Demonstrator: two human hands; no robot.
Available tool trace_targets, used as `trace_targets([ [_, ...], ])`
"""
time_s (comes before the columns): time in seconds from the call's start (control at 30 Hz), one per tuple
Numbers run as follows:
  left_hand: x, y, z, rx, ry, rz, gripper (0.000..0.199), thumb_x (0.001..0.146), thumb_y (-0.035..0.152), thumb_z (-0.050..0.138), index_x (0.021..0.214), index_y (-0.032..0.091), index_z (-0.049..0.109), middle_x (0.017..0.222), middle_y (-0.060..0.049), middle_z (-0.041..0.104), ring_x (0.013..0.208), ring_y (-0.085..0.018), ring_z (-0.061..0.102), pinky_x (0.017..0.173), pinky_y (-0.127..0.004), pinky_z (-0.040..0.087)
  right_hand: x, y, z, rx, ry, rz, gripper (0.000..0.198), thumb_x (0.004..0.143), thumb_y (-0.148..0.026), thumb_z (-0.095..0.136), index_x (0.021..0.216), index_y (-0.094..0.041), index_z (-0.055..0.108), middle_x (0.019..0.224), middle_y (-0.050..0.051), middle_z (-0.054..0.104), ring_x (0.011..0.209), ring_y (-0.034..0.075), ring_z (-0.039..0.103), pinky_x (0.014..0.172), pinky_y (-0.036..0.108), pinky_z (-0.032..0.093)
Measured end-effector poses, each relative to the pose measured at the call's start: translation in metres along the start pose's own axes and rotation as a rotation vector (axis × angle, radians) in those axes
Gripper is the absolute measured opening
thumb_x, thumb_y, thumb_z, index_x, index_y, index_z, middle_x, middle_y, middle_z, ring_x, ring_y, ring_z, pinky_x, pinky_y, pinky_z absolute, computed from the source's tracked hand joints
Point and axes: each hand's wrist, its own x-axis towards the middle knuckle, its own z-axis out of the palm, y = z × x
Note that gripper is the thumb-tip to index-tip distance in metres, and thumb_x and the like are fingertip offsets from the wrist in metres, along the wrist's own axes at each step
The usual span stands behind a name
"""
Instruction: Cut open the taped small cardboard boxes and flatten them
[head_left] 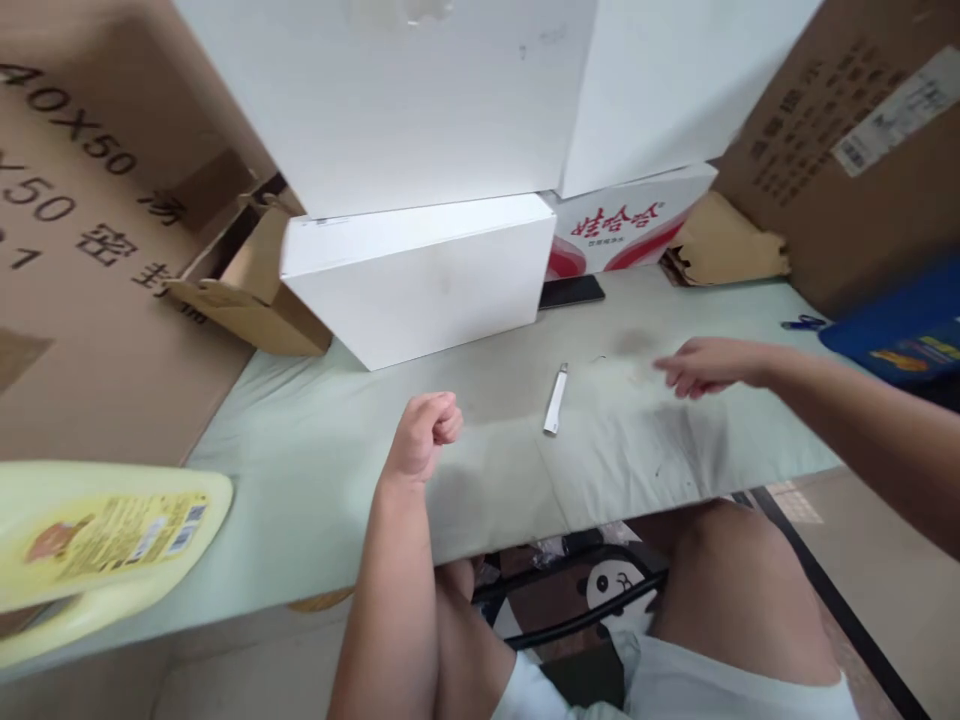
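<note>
My left hand (427, 432) is curled into a fist above the near side of the cloth-covered table (495, 470), with nothing visible in it. To the right, my right hand (694, 368) hovers over the cloth, forefinger stretched leftward and the other fingers loosely bent. It appears to hold nothing. Between the two hands lies a slim white utility knife (556, 400), apart from both. A tiny thin curved piece (598, 358) rests on the cloth between the knife and my right hand.
Behind the hands stand a white box (427, 300), a black phone (572, 291) and a red-and-white carton (622, 225). Open cardboard boxes (262, 270) line the left. A yellow bottle (112, 540) lies front left. Small scissors (804, 323) and a blue packet (900, 330) are at right.
</note>
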Motion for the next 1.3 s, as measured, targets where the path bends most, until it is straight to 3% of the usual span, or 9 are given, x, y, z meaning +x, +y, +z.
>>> trace_targets([
  [0.13, -0.008, 0.007, -0.010, -0.084, 0.154, 0.152, 0.066, 0.071, 0.055, 0.077, 0.050, 0.024, 0.023, 0.049, 0.011, 0.013, 0.044, -0.004, 0.013, 0.046, -0.023, 0.014, 0.002, -0.107, 0.074, -0.162, -0.598, -0.211, 0.034, 0.086, -0.048, 0.067, 0.068, -0.020, 0.071, 0.071, 0.007, 0.077, 0.058, 0.020, 0.071, 0.056, 0.032, 0.054],
  [0.37, -0.034, 0.023, -0.051, -0.320, 0.609, 0.418, 0.055, 0.078, 0.049, 0.066, 0.052, 0.023, 0.024, 0.050, 0.009, 0.013, 0.044, -0.005, 0.011, 0.044, -0.024, 0.012, 0.040, -0.325, 0.201, -0.206, -0.088, -1.012, 0.024, 0.089, -0.013, 0.053, 0.109, -0.015, 0.067, 0.111, 0.012, 0.075, 0.102, 0.024, 0.070, 0.090, 0.036, 0.053],
  [0.5, -0.044, 0.027, -0.068, -0.368, 0.611, 0.378, 0.054, 0.082, 0.049, 0.062, 0.054, 0.023, 0.023, 0.053, 0.009, 0.011, 0.046, -0.006, 0.009, 0.045, -0.024, 0.010, 0.080, -0.405, 0.247, -0.328, 0.228, -1.039, 0.045, 0.089, -0.008, 0.055, 0.134, -0.012, 0.054, 0.152, 0.018, 0.057, 0.142, 0.033, 0.054, 0.115, 0.047, 0.046],
  [0.63, -0.047, 0.028, -0.077, -0.347, 0.594, 0.380, 0.055, 0.089, 0.049, 0.058, 0.056, 0.023, 0.023, 0.053, 0.008, 0.010, 0.046, -0.006, 0.010, 0.046, -0.026, 0.011, 0.118, -0.444, 0.255, -0.501, 0.309, -0.952, 0.044, 0.105, -0.027, 0.022, 0.123, -0.007, 0.056, 0.138, 0.011, 0.067, 0.148, 0.030, 0.050, 0.123, 0.054, 0.030],
  [0.83, -0.073, 0.050, -0.077, -0.289, 0.811, 0.717, 0.049, 0.086, 0.034, 0.059, 0.055, 0.021, 0.023, 0.052, 0.006, 0.014, 0.046, -0.008, 0.013, 0.047, -0.028, 0.011, 0.078, -0.405, 0.245, -0.621, 0.263, -1.085, 0.027, 0.106, -0.026, 0.046, 0.094, -0.015, 0.067, 0.106, 0.007, 0.077, 0.108, 0.024, 0.073, 0.115, 0.048, 0.041],
  [1.03, -0.116, 0.074, -0.076, 0.033, 1.015, 0.980, 0.042, 0.085, 0.025, 0.054, 0.057, 0.021, 0.023, 0.056, 0.004, 0.013, 0.045, -0.010, 0.014, 0.046, -0.029, 0.018, -0.036, -0.261, 0.194, -0.681, 0.403, -1.436, 0.024, 0.104, -0.013, 0.048, 0.095, -0.021, 0.068, 0.078, 0.001, 0.063, 0.072, 0.017, 0.055, 0.092, 0.037, 0.037],
  [1.1, -0.108, 0.071, -0.072, 0.125, 1.018, 0.970, 0.035, 0.086, 0.027, 0.056, 0.059, 0.023, 0.033, 0.056, 0.004, 0.023, 0.048, -0.012, 0.027, 0.049, -0.029, 0.028, -0.069, -0.214, 0.168, -0.663, 0.280, -1.436, 0.030, 0.106, -0.011, 0.041, 0.098, -0.022, 0.068, 0.078, 0.001, 0.062, 0.072, 0.016, 0.052, 0.094, 0.037, 0.035],
  [1.2, -0.078, 0.053, -0.051, 0.360, 0.820, 0.750, 0.017, 0.082, 0.036, 0.071, 0.087, 0.025, 0.058, 0.090, -0.001, 0.061, 0.094, -0.019, 0.063, 0.085, -0.036, 0.052, -0.112, -0.164, 0.137, -0.620, 0.133, -1.337, 0.035, 0.110, -0.014, 0.033, 0.101, -0.022, 0.066, 0.078, 0.000, 0.062, 0.070, 0.016, 0.050, 0.092, 0.037, 0.035],
  [1.3, -0.047, 0.029, -0.017, 0.567, 0.449, 0.457, 0.057, 0.075, 0.044, 0.080, 0.124, 0.026, 0.057, 0.132, -0.008, 0.062, 0.129, -0.029, 0.058, 0.108, -0.046, 0.049, -0.139, -0.136, 0.119, -0.578, 0.120, -1.299, 0.039, 0.111, -0.014, 0.030, 0.099, -0.022, 0.066, 0.070, -0.002, 0.057, 0.067, 0.016, 0.048, 0.090, 0.037, 0.036],
])
